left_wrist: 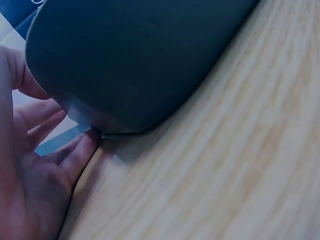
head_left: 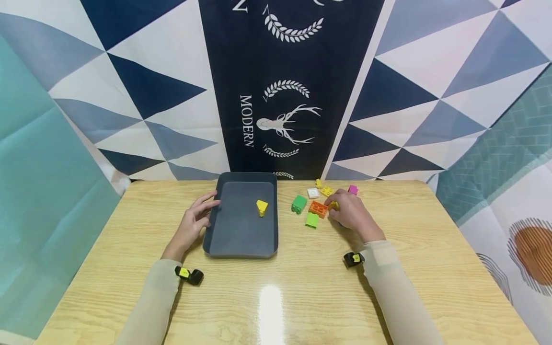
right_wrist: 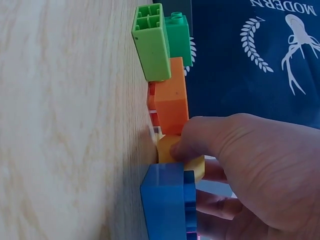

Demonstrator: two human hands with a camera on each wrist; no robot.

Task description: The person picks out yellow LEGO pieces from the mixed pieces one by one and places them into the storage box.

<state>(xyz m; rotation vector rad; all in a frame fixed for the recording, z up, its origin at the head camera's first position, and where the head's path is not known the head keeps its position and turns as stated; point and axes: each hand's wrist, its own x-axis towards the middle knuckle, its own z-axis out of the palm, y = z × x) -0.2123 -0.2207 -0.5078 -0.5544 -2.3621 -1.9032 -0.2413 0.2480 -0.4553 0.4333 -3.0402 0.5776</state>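
Note:
A dark grey tray (head_left: 241,239) lies on the table with one yellow wedge-shaped toy brick (head_left: 261,207) inside. My left hand (head_left: 194,221) rests against the tray's left side, its fingers loosely extended and fingertips at the rim; the left wrist view shows fingers touching the outer wall. On the right, my right hand (head_left: 351,211) pinches a yellow toy brick (right_wrist: 170,149), thumb on its near face and the far fingers partly hidden. That brick sits between an orange brick (right_wrist: 171,97) and a blue brick (right_wrist: 162,200), which the hand mostly hides in the head view.
Left of the right hand are a green brick (head_left: 298,204), a lime brick (head_left: 312,220) and a white piece (head_left: 313,193). Yellow pieces (head_left: 327,191) lie behind, and a magenta brick (head_left: 353,189) beyond the hand. A patterned cloth wall (head_left: 297,158) borders the table's back edge.

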